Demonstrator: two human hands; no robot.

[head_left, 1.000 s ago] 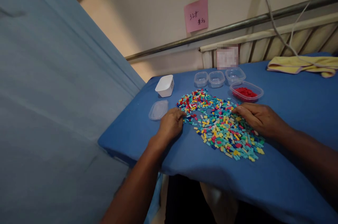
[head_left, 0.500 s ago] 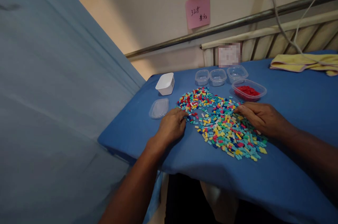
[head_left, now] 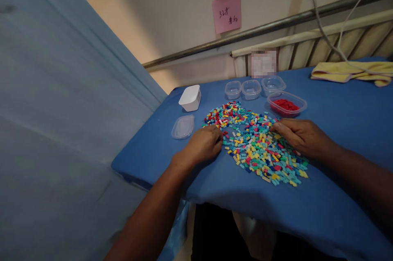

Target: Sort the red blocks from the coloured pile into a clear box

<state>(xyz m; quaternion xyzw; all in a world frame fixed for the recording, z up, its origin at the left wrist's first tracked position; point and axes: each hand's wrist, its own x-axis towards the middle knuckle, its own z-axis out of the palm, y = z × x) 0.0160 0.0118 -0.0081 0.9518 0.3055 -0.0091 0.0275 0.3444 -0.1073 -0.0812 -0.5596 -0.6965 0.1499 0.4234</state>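
Multicoloured bricks (head_left: pixel 254 144) lie heaped between both hands, left hand (head_left: pixel 204 145) pinching at the edge, right hand (head_left: pixel 299 136) with fingers curled, pressing pieces flat.

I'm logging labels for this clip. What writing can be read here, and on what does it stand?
Pink sticky note on the wall: handwritten, begins "32", the rest not legible.
Card behind the clear tubs: blurred, unreadable.
White container: small side mark, too small to read.
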